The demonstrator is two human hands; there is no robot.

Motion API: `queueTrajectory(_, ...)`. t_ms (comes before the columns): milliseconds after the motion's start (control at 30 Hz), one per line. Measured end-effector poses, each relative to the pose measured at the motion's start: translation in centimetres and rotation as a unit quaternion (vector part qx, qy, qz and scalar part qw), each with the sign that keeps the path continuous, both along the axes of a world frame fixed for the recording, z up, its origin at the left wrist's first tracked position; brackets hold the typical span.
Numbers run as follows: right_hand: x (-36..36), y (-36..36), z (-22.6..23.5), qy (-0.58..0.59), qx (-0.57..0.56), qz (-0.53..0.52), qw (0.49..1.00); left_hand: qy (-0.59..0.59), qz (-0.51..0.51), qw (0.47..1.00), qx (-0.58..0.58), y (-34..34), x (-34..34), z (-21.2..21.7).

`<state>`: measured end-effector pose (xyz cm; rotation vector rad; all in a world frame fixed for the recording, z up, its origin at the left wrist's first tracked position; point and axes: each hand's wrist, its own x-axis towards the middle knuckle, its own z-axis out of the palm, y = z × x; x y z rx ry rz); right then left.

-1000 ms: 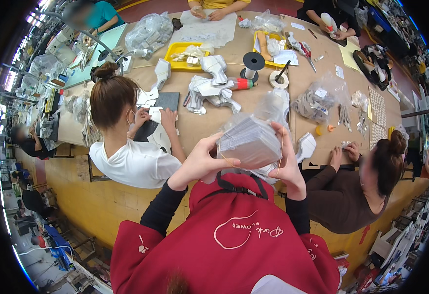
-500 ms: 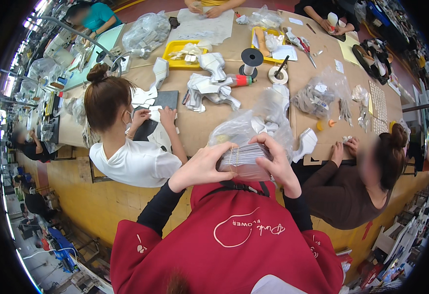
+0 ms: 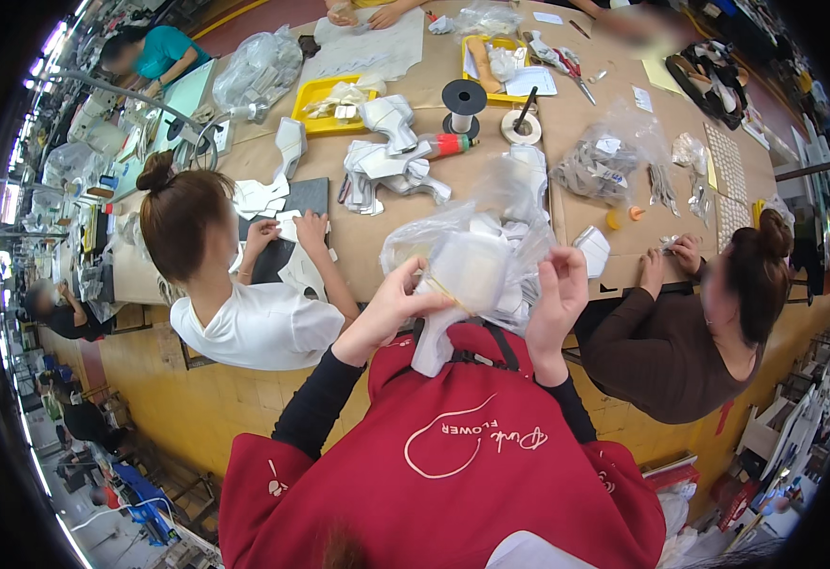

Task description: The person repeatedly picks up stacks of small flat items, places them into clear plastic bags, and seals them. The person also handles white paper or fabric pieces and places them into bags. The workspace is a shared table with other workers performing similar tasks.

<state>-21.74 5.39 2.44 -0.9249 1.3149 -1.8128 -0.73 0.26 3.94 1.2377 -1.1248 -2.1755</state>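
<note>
My left hand (image 3: 398, 305) grips a bundle of white cut pieces (image 3: 469, 267) by its side, with the thumb lying across the front. A thin yellowish rubber band (image 3: 453, 296) crosses the bundle near that thumb. The broad end of the bundle points toward the table and its narrow end hangs down before my red apron. To the right of the bundle, apart from it, my right hand (image 3: 557, 302) is raised with its fingers loosely bent and nothing visible in them. Just behind lies a clear plastic bag (image 3: 413, 235) with more white pieces.
On the brown-covered table (image 3: 377, 266) are stacked white pieces (image 3: 386, 169), yellow trays (image 3: 312, 123), a black spool (image 3: 464, 102), a tape roll (image 3: 521, 127) and scissors (image 3: 581, 83). Co-workers sit close on my left (image 3: 254, 318) and right (image 3: 685, 365).
The bundle has turned from edge-on to showing its broad face and narrow end. My right hand has let go of it and moved to the right. My left hand keeps hold.
</note>
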Motion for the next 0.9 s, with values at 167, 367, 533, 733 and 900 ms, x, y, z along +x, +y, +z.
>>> queueTrajectory(167, 1.3, 1.5, 0.4, 0.291, -0.019, 0.064, 0.954, 0.078, 0.126, 0.988, 0.044, -0.1, -1.2, 1.1)
queueTrajectory(367, 1.6, 0.8, 0.9, 0.317, -0.046, 0.015, 0.947, 0.031, 0.141, 0.988, -0.051, 0.5, -2.2, 1.0)
queueTrajectory(533, 0.7, -0.3, 1.5, 0.387, -0.021, 0.083, 0.918, -0.077, 0.123, 0.968, -0.204, 0.7, -2.2, -0.1)
queueTrajectory(733, 1.4, -0.7, 1.2, 0.517, -0.038, 0.092, 0.850, -0.153, 0.116, 0.947, -0.256, 0.9, -1.7, -0.6)
queueTrajectory(900, 1.0, -1.2, 0.8, 0.458, -0.025, 0.170, 0.873, -0.160, 0.108, 0.957, -0.216, 0.5, -1.1, -0.8)
